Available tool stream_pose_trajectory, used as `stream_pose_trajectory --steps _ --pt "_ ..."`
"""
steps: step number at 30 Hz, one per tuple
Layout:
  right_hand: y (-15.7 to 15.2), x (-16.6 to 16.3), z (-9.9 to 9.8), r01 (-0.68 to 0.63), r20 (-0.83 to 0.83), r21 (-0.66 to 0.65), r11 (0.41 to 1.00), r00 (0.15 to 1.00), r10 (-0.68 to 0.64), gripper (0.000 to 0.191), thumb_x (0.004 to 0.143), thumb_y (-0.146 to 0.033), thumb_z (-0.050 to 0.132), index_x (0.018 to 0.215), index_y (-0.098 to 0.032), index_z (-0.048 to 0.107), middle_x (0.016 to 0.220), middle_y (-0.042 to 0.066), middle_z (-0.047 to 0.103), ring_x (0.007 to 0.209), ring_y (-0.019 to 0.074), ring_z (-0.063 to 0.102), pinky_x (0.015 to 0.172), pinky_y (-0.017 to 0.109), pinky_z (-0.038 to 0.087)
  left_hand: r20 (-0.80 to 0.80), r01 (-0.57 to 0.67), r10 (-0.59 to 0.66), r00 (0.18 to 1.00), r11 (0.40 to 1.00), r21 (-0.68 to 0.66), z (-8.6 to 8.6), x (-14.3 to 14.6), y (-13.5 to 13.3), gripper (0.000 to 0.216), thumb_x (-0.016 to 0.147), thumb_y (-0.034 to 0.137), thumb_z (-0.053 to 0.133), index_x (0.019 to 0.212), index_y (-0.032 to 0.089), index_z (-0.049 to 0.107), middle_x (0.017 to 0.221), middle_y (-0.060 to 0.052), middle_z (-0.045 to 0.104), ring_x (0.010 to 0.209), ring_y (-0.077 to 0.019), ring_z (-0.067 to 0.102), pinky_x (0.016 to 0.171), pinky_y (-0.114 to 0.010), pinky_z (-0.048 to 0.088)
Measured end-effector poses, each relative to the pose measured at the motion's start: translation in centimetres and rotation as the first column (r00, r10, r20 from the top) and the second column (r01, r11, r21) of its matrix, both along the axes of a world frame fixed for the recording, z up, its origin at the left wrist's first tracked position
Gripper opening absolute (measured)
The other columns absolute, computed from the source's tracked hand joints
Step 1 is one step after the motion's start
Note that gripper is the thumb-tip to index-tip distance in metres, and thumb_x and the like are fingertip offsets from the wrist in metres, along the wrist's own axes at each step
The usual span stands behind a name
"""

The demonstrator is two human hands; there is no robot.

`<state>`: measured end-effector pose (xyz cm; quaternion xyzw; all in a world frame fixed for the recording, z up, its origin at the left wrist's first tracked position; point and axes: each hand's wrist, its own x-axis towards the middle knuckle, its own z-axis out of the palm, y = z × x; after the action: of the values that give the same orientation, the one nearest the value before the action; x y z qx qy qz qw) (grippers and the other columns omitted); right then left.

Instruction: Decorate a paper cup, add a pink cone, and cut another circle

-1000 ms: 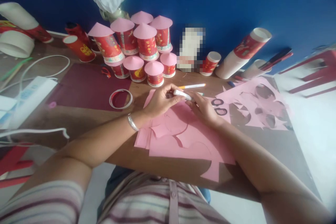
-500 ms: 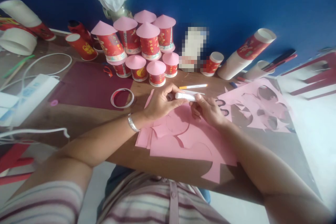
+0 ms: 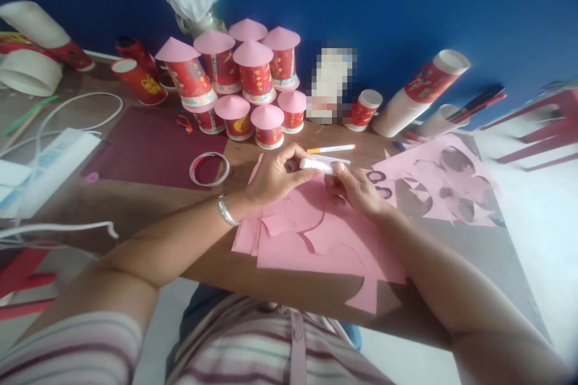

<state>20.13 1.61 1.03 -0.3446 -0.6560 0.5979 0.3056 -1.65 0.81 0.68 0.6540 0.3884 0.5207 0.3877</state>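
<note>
A short white glue stick [image 3: 316, 165] lies level between my two hands, above the pink paper sheets [image 3: 311, 255]. My left hand [image 3: 277, 174] pinches its left part between thumb and fingers. On the other end, the thumb and curled fingers of my right hand [image 3: 356, 186] close around it. Beneath my hands, the topmost paper has curved cuts and a drawn circle. Just beyond the glue stick lie an orange-capped marker [image 3: 331, 148] and a thin white pen [image 3: 332, 159]. Dark scissors handles [image 3: 382, 185] stick out beside my right hand.
Several red paper cups with pink cone tops [image 3: 253, 66] stand stacked at the back. A tape roll [image 3: 209, 169] lies left of my hands. Cut pink scraps [image 3: 445, 186] spread at right, near a tall cup stack [image 3: 419, 90]. A white cable [image 3: 81, 96] loops at left.
Almost nothing differs. My right thumb has shifted slightly left along the glue stick, and the whole view has moved a little.
</note>
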Motion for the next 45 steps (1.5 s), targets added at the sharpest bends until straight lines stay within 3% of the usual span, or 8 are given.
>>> stream_pose_trajectory --steps 7,15,22,28,34,39,42,45 --pt "0.08 -0.14 -0.50 0.146 -0.006 0.258 0.955 0.989 -0.150 0.051 0.101 -0.070 0.053 0.084 -0.022 0.055 0.067 -0.003 0.056 0.059 0.0114 0.051 0.059 0.029 0.043 -0.029 -0.047 0.046 0.999 0.998 -0.043 -0.17 0.00 0.13 0.037 0.082 0.051 0.085 0.085 0.019 0.067 0.073 0.000 0.068 0.065 -0.0120 0.059 0.060 -0.025 0.047" --pt "0.08 -0.31 -0.24 0.043 -0.068 -0.058 0.997 0.997 -0.047 0.058 0.102 -0.072 0.046 0.073 -0.023 0.052 0.053 -0.009 0.036 0.045 0.0098 0.041 0.046 0.027 0.040 -0.099 -0.050 0.054 0.994 0.998 0.042 -0.20 -0.27 -0.04 0.030 0.084 0.043 0.084 0.088 0.019 0.067 0.081 -0.001 0.073 0.070 -0.0128 0.064 0.064 -0.025 0.050" --pt "0.56 -0.08 -0.89 0.076 -0.128 0.021 0.997 0.989 -0.072 0.048 0.099 -0.066 0.061 0.087 -0.020 0.061 0.070 -0.001 0.060 0.060 0.0122 0.057 0.055 0.027 0.046 -0.146 -0.083 0.101 0.984 0.989 0.121 -0.14 -0.25 0.01 0.030 0.086 0.044 0.082 0.089 0.018 0.068 0.082 -0.002 0.075 0.071 -0.0129 0.065 0.065 -0.025 0.051" --pt "0.32 0.03 -0.72 -0.016 -0.195 -0.124 0.992 0.981 -0.008 0.045 0.103 -0.059 0.059 0.080 -0.020 0.057 0.057 -0.007 0.050 0.050 0.0115 0.055 0.055 0.029 0.050 -0.144 -0.069 0.084 0.986 0.992 0.103 0.13 -0.22 -0.20 0.031 0.086 0.045 0.083 0.088 0.018 0.067 0.081 -0.002 0.074 0.068 -0.0123 0.063 0.063 -0.026 0.049" --pt "0.41 0.02 -0.53 -0.096 -0.210 -0.211 0.973 0.976 0.051 0.060 0.103 -0.064 0.056 0.061 -0.021 0.052 0.049 -0.008 0.042 0.045 0.0096 0.047 0.064 0.032 0.060 -0.162 -0.073 0.097 0.982 0.986 0.151 0.21 -0.28 -0.27 0.030 0.086 0.043 0.084 0.085 0.019 0.067 0.079 0.000 0.072 0.068 -0.0119 0.061 0.063 -0.026 0.047" --pt "0.51 0.27 -0.67 -0.120 -0.220 -0.320 0.940 0.974 0.049 0.057 0.100 -0.066 0.058 0.067 -0.020 0.060 0.047 -0.010 0.038 0.041 0.0091 0.043 0.065 0.033 0.061 -0.157 -0.037 0.061 0.986 0.988 0.152 0.56 -0.28 -0.44 0.029 0.087 0.043 0.083 0.085 0.019 0.066 0.076 0.001 0.069 0.066 -0.0108 0.058 0.060 -0.024 0.045" --pt "0.55 0.08 -0.82 -0.096 -0.236 -0.331 0.939 0.972 0.016 0.058 0.100 -0.065 0.060 0.064 -0.020 0.057 0.050 -0.008 0.042 0.045 0.0096 0.048 0.061 0.031 0.058 -0.163 -0.037 0.061 0.985 0.988 0.147 0.59 -0.28 -0.35 0.028 0.087 0.042 0.083 0.085 0.019 0.066 0.077 0.001 0.069 0.067 -0.0113 0.059 0.061 -0.025 0.045" --pt "0.67 -0.39 -0.93 -0.011 -0.268 -0.285 0.959 0.961 -0.069 0.046 0.090 -0.062 0.075 0.078 -0.019 0.065 0.061 -0.004 0.055 0.053 0.0115 0.057 0.056 0.028 0.053 -0.176 -0.023 0.045 0.983 0.992 0.124 0.55 -0.30 -0.05 0.026 0.089 0.042 0.080 0.087 0.019 0.066 0.081 -0.001 0.070 0.071 -0.0131 0.061 0.065 -0.027 0.048"
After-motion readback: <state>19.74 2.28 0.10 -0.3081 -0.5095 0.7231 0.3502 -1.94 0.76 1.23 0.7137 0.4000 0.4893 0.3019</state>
